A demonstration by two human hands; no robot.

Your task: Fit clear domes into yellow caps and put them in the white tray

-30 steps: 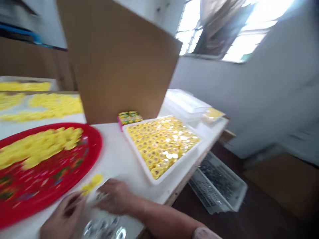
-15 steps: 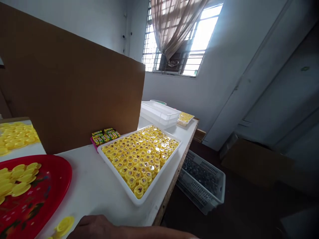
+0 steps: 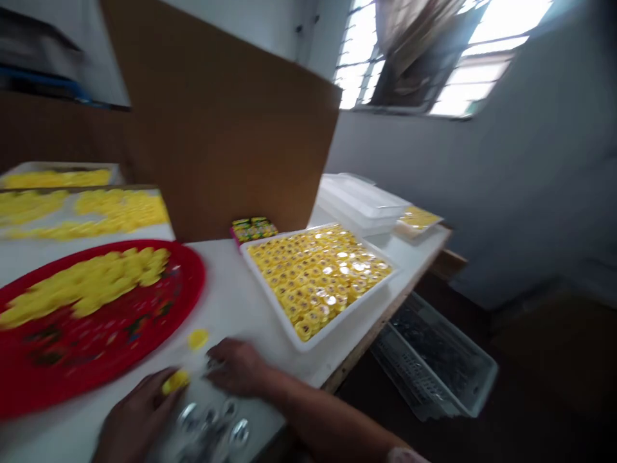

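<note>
My left hand (image 3: 137, 415), at the lower left, pinches a small round yellow plastic piece (image 3: 176, 382) between thumb and fingers. Just right of it, my right hand (image 3: 238, 368) reaches over the white table with its fingers curled down onto a small shiny clear piece (image 3: 213, 364); motion blurs the detail. One loose yellow disc (image 3: 197, 339) lies on the table in front of both hands. Several shiny clear round pieces (image 3: 240, 432) lie scattered between my forearms. Left of the hands sits a large red tray (image 3: 190, 283) with a heap of yellow discs (image 3: 96, 280).
A white tray (image 3: 301, 344) full of yellow pieces with printed centres stands beyond my right hand. Behind it are small green-yellow boxes (image 3: 254, 229), a cardboard panel (image 3: 231, 128) and white bins (image 3: 366, 202). A grey crate (image 3: 436, 360) stands below the table's right edge.
The view has swung left and down, bringing more of the red tray into sight. My left hand now shows with a yellow piece, and my right hand is over the clear pieces.
</note>
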